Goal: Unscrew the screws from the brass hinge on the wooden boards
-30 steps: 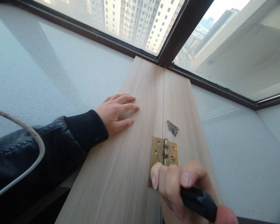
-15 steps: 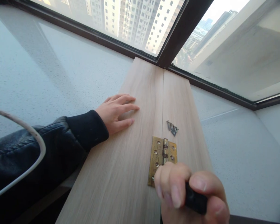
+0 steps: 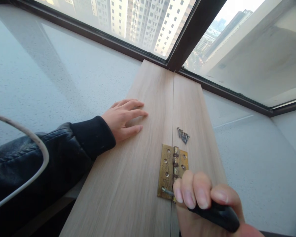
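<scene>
A brass hinge (image 3: pixel 169 168) lies across the seam between two light wooden boards (image 3: pixel 138 171). My right hand (image 3: pixel 207 204) is closed round the black handle of a screwdriver (image 3: pixel 218 215). Its metal tip (image 3: pixel 166 191) rests on the hinge's lower left corner, at a screw. My left hand (image 3: pixel 124 118) lies flat on the left board with its fingers stretched out, holding nothing. Several small screws (image 3: pixel 183 135) sit in a row on the right board just above the hinge.
The boards rest on a pale speckled sill (image 3: pixel 51 72) that runs into a corner under dark-framed windows (image 3: pixel 187 36). A white cable (image 3: pixel 27 141) arcs over my black left sleeve at the left.
My right hand has shifted and turned on the screwdriver handle, and the tool's tip is now visible on the hinge's lower left corner. My left hand has stayed put.
</scene>
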`<action>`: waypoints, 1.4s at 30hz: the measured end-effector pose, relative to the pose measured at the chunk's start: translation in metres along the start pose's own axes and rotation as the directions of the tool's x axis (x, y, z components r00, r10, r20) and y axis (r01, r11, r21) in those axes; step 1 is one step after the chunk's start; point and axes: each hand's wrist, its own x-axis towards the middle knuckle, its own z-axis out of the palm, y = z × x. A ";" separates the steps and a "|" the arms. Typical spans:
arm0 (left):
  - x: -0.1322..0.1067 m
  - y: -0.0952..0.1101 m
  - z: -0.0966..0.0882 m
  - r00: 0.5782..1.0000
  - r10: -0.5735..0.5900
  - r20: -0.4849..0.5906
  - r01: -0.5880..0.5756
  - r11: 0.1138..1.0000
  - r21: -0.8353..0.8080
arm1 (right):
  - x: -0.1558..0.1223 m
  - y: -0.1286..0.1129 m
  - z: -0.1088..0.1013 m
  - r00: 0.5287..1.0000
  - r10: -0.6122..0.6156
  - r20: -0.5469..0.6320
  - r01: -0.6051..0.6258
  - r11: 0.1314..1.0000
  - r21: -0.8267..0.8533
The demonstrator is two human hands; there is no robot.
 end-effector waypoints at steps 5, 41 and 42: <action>0.000 0.000 -0.001 1.000 0.003 0.006 -0.003 1.000 0.012 | 0.002 -0.009 0.008 0.965 0.203 0.167 -0.224 0.968 0.113; 0.000 -0.001 0.000 1.000 0.009 -0.001 -0.009 1.000 0.018 | 0.000 -0.004 0.006 0.947 0.231 0.225 -0.269 0.950 0.157; 0.000 -0.001 0.000 1.000 0.007 0.001 -0.007 1.000 0.016 | 0.002 -0.005 0.007 0.954 0.230 0.191 -0.260 0.954 0.151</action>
